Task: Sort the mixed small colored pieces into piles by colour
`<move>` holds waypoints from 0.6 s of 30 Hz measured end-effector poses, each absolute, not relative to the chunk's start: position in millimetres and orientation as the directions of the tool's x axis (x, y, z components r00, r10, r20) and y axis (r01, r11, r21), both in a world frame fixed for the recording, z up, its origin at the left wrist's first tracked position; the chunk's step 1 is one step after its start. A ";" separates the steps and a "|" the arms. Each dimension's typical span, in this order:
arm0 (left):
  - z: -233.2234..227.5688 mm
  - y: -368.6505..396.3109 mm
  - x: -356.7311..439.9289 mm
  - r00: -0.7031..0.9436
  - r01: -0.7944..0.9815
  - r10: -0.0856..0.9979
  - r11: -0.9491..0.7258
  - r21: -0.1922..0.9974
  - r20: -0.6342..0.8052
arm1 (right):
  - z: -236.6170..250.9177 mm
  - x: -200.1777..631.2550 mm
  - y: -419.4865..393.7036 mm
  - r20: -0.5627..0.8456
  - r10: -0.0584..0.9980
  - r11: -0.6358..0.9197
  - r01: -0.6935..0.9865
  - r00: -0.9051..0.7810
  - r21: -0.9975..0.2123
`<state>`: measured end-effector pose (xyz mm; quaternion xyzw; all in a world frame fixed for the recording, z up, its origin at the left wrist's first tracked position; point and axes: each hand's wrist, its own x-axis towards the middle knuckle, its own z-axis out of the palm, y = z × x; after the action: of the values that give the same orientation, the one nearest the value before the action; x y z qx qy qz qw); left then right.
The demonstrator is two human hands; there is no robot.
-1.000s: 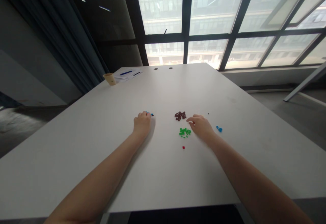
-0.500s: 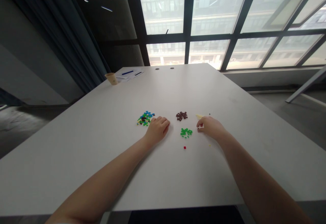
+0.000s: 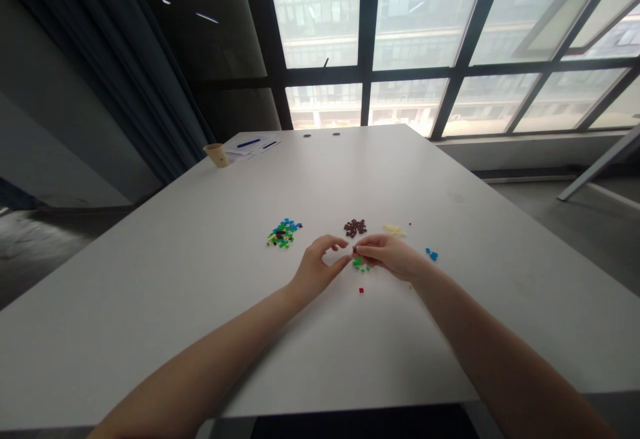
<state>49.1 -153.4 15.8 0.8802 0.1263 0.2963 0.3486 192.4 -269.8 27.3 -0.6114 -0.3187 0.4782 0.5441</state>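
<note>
Piece: tiny dark bit (image 3: 355, 250) pinched at my right fingertips, right over the green pile (image 3: 361, 264), mid-table.
Right hand (image 3: 390, 257): thumb and forefinger closed on that bit; it is too small to tell more.
Left hand (image 3: 320, 267): thumb and forefinger curved into an open ring, nothing between them, tips just beside my right fingertips.
Green pile: partly under my right fingers.
Brown pile (image 3: 355, 228): at 12 o'clock from the hands, near.
Mixed pile (image 3: 283, 233): at 10 o'clock, apart.
Cream pieces (image 3: 394, 230): at 1 o'clock.
Blue pieces (image 3: 431, 253): at 3 o'clock.
Red piece (image 3: 361, 290): alone at 6 o'clock.
Table (image 3: 150, 279): white; a paper cup (image 3: 217, 154) at its far left corner.
</note>
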 end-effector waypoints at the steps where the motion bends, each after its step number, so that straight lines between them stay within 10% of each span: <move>1: 16.2 -154.6 49.2 0.784 0.004 0.432 -0.722 0.692 0.445 | 28.9 188.1 -269.1 -0.253 0.911 -0.186 -0.223 0.326 -0.957; 18: 21.7 -152.7 46.1 0.675 -0.096 0.452 -0.730 0.677 0.584 | 30.3 184.1 -269.4 -0.193 0.907 -0.122 -0.206 0.374 -0.971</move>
<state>46.1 -152.7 21.7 0.8446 0.1052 0.3893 0.3521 184.1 -269.4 30.3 -0.5821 -0.3012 0.4715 0.5901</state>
